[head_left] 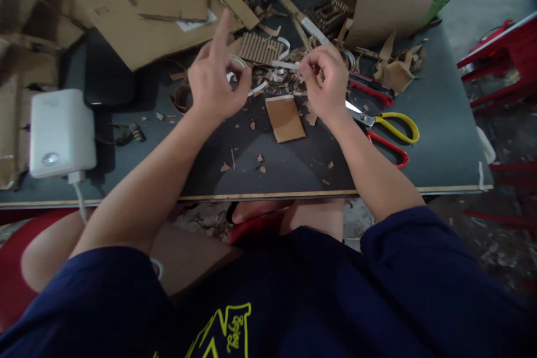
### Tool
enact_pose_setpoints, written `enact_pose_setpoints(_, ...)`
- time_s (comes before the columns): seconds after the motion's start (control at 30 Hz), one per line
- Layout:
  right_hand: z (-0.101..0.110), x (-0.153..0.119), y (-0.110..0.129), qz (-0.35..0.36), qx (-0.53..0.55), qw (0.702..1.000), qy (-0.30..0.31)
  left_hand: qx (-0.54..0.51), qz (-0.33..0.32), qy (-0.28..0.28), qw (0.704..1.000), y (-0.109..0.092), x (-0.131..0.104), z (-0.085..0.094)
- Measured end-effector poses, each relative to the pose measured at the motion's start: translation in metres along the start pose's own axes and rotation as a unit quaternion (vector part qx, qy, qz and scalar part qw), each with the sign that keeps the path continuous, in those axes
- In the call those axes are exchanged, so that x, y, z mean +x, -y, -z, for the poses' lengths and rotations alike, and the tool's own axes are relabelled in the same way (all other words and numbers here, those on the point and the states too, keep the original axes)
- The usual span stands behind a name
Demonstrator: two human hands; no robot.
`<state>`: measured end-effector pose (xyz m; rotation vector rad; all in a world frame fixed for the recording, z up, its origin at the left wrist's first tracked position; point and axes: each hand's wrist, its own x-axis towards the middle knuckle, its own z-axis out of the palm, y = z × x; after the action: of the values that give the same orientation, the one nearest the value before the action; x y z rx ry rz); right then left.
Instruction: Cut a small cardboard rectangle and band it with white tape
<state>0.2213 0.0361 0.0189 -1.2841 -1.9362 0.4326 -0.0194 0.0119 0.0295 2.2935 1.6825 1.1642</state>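
Observation:
My left hand (220,78) is raised over the table with its index finger pointing up. Its thumb and other fingers curl around a pale ring (238,60) that looks like a tape roll, mostly hidden by the hand. Thumb and forefinger of my right hand (326,78) pinch the end of a narrow white strip (286,65), which reaches left toward my other hand. Between and below both hands lies a small cardboard rectangle (286,118) with a white band along its far edge. Just beyond them is a piece of ribbed cardboard (260,49).
Scissors (380,120) with yellow and red handles lie by my right forearm, beside a red cutter (371,89). A white power bank (62,133) with a cable stands at left. Cardboard sheets (138,17) and a cardboard tube (392,0) fill the back; scraps litter the dark tabletop.

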Motion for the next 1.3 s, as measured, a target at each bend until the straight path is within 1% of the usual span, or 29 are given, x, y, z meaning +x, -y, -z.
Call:
enact_pose_setpoints(0.03,0.003,0.0,0.001,0.003,-0.004,1.0,0.008,0.015,-0.021,-0.003,1.0,0.002,0.0,0.003)
enact_pose_setpoints(0.1,0.007,0.001,0.002,0.015,-0.014,0.999,0.041,0.026,-0.072,0.021,0.997,0.006,0.001,0.007)
enact_pose_setpoints(0.17,0.005,0.001,0.003,0.017,-0.025,0.996,0.089,0.047,-0.137,0.076,0.987,0.01,0.004,0.006)
enact_pose_setpoints(0.23,-0.001,0.002,0.004,0.0,-0.037,0.99,0.135,0.06,-0.181,0.133,0.973,0.011,0.007,0.003)
enact_pose_setpoints(0.33,-0.011,0.002,0.007,-0.037,-0.056,0.983,0.169,0.064,-0.196,0.199,0.958,0.011,0.009,0.001)
enact_pose_setpoints(0.43,-0.014,0.001,0.008,-0.052,-0.068,0.984,0.155,0.055,-0.212,0.239,0.946,0.009,0.009,0.002)
enact_pose_setpoints(0.6,-0.016,0.001,0.006,-0.062,-0.068,0.988,0.124,0.044,-0.219,0.247,0.943,0.009,0.009,0.004)
enact_pose_setpoints(0.73,-0.019,0.001,0.005,-0.067,-0.066,0.988,0.123,0.067,-0.214,0.258,0.94,0.01,0.01,0.002)
enact_pose_setpoints(0.87,-0.022,0.001,0.003,-0.064,-0.071,0.989,0.115,0.084,-0.225,0.257,0.936,0.009,0.01,0.002)
enact_pose_setpoints(1.1,-0.024,0.001,0.002,-0.064,-0.069,0.989,0.11,0.086,-0.22,0.257,0.937,0.009,0.009,0.001)
enact_pose_setpoints(1.3,-0.022,-0.001,0.006,-0.062,-0.08,0.989,0.111,0.087,-0.212,0.277,0.933,0.007,0.009,0.001)
